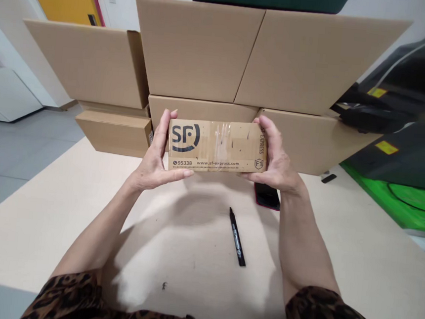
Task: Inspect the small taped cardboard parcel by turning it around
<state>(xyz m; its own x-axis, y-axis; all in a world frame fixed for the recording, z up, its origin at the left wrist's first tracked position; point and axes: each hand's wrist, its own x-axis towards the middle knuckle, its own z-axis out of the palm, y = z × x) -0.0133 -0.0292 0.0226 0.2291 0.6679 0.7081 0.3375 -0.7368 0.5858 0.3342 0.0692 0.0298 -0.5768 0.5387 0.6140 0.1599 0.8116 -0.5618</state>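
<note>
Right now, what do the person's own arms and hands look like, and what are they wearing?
Two bare hands, the left hand and the right hand, with no gloves, and no rings or watch that I can see. Forearms are uncovered. Short sleeves in a brown-and-black leopard print end near the elbows, part of the same patterned garment along the bottom edge.

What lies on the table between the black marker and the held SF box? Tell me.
In the head view, a dark red-edged phone lies there, partly under the right hand; otherwise bare table between marker and SF box.

Stacked cartons (207, 55) wall the table's (45, 204) far side.
</note>
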